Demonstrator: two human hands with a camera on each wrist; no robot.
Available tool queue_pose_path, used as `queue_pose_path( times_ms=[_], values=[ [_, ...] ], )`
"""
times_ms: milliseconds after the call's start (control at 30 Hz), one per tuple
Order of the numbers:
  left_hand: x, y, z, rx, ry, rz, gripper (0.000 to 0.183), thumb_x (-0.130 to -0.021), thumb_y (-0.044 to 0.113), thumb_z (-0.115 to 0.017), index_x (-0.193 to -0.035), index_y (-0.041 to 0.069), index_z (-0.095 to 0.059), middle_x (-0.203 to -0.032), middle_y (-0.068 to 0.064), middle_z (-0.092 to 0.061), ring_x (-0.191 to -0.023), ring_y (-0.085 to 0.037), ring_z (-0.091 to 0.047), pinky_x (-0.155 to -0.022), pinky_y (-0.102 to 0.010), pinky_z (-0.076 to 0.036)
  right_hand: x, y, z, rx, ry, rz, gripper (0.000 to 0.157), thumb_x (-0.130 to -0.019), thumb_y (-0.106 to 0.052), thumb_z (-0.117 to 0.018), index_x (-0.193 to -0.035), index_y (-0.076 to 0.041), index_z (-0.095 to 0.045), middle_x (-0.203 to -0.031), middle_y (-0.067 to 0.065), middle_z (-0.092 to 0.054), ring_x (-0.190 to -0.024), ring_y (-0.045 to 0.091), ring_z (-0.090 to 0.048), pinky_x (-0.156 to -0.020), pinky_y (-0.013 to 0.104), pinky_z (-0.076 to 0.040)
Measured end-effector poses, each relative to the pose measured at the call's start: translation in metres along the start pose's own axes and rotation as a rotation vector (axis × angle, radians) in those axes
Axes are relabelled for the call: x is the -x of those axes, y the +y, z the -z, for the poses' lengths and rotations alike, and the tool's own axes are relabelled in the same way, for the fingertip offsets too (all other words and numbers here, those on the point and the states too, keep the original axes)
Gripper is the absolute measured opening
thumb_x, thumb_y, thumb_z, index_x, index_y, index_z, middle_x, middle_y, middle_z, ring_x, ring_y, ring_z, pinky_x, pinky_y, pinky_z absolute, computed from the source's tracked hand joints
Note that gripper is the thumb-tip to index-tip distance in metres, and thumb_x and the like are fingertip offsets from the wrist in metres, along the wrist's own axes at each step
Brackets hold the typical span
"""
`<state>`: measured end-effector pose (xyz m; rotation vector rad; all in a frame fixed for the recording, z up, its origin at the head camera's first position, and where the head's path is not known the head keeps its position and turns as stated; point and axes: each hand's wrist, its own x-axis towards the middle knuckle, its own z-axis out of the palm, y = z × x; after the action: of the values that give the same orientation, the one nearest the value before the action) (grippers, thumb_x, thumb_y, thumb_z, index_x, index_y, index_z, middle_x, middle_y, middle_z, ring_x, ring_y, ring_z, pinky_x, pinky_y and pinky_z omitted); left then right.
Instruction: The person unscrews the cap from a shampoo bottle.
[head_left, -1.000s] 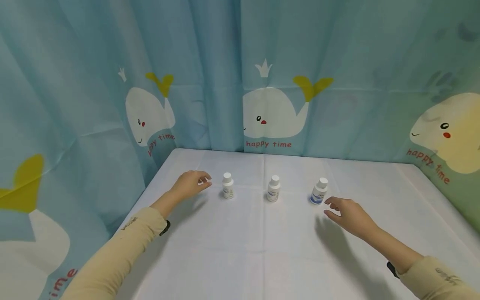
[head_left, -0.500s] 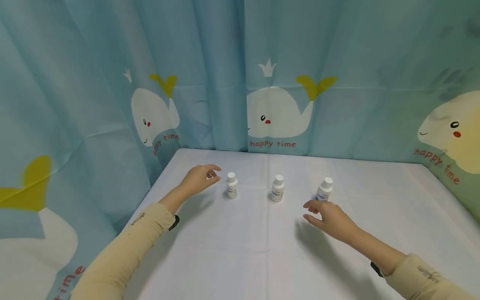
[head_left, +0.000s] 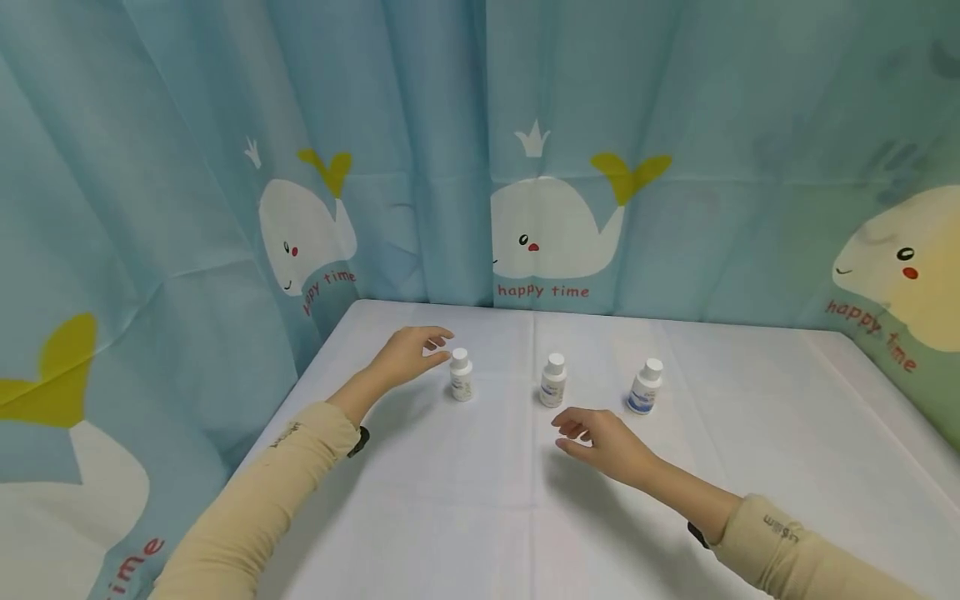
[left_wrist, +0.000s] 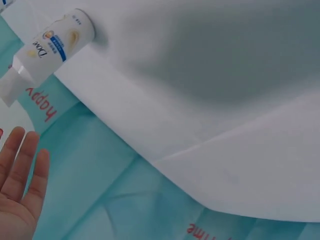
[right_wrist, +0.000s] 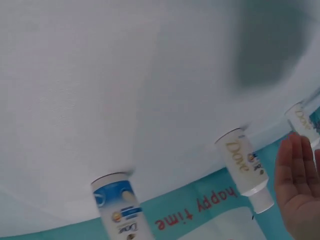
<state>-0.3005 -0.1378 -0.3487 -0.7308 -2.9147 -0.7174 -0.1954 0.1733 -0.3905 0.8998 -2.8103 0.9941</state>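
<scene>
Three small white Dove bottles with white caps stand upright in a row: a left bottle (head_left: 461, 381), a middle bottle (head_left: 553, 385) and a right bottle (head_left: 644, 392) with a blue band at its base. My left hand (head_left: 407, 355) hovers beside the left bottle, its thumb tip right at the cap in the head view. Nothing is in its loosely bent fingers. In front of the middle bottle, my right hand (head_left: 606, 447) hangs above the table with relaxed fingers and nothing in them. The right wrist view shows its straight fingers (right_wrist: 299, 165) overlapping the farthest bottle.
A white cloth covers the table (head_left: 450, 533). Behind it hangs a blue curtain (head_left: 442, 108) printed with whales and "happy time". Both forearms, in beige sleeves (head_left: 262, 492), reach in from the front corners.
My right hand has moved left from beside the right bottle to in front of the middle one. My left hand has come closer to the left bottle. The bottles stand where they were.
</scene>
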Motion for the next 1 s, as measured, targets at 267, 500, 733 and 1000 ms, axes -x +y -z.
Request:
queue_pose_path(
  times_ms=[267,500,733,1000],
  values=[
    [-0.002,0.002,-0.007,0.032,0.032,-0.001,0.036,-0.091,0.022,-0.063,-0.124,0.008,-0.06,-0.121,-0.011,-0.065,-0.107,-0.028,-0.062,-0.093,-0.043,-0.05,-0.014,-0.009,-0.017,-0.106,-0.015,0.031,0.02,-0.086,-0.01,-0.066,-0.103,0.001,-0.064,-0.093,0.01,-0.069,-0.082,0.014,-0.065,-0.071,0.025,-0.055],
    [-0.001,-0.003,-0.008,0.047,0.062,0.028,0.036,-0.091,0.02,-0.064,-0.124,0.008,-0.06,-0.123,-0.01,-0.064,-0.108,-0.028,-0.062,-0.092,-0.042,-0.051,-0.035,-0.015,-0.032,-0.227,0.006,0.023,0.023,-0.086,-0.008,-0.066,-0.104,0.005,-0.064,-0.095,0.017,-0.067,-0.084,0.021,-0.066,-0.073,0.023,-0.055],
    [0.0,-0.006,-0.008,0.123,0.079,0.041,0.034,-0.09,0.019,-0.064,-0.122,0.006,-0.061,-0.12,-0.011,-0.065,-0.106,-0.029,-0.063,-0.091,-0.04,-0.052,-0.052,-0.017,-0.042,-0.302,0.027,-0.001,0.024,-0.085,-0.006,-0.066,-0.105,0.007,-0.063,-0.096,0.02,-0.067,-0.087,0.026,-0.066,-0.074,0.021,-0.054],
    [-0.002,-0.008,-0.008,0.171,0.087,0.039,0.032,-0.09,0.017,-0.064,-0.12,0.006,-0.063,-0.12,-0.011,-0.065,-0.106,-0.027,-0.063,-0.091,-0.039,-0.052,-0.074,-0.018,-0.048,-0.292,0.04,-0.045,0.024,-0.086,-0.006,-0.066,-0.105,0.007,-0.063,-0.094,0.016,-0.068,-0.086,0.025,-0.066,-0.075,0.026,-0.055]
  ],
)
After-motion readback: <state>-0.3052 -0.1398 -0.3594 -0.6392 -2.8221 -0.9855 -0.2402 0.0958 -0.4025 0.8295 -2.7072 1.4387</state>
